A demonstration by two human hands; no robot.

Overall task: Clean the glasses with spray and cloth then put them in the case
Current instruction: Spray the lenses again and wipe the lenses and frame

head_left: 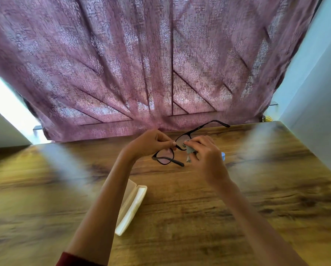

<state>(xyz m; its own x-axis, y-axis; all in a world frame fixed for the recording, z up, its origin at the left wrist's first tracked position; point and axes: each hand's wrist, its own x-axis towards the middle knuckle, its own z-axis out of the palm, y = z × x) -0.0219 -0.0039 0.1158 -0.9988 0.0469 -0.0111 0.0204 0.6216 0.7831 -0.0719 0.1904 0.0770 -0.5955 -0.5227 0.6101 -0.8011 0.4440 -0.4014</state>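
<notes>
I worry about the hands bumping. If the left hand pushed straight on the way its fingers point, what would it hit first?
Likely the right hand with the cloth: the left hand pinches the glasses near the bridge, fingers aimed at it across the frame. Depth is unclear.

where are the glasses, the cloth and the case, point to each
glasses [164,158] head view, on the lower lens
cloth [189,150] head view, on its grey bunched part
case [132,206] head view, on the open right half
</notes>
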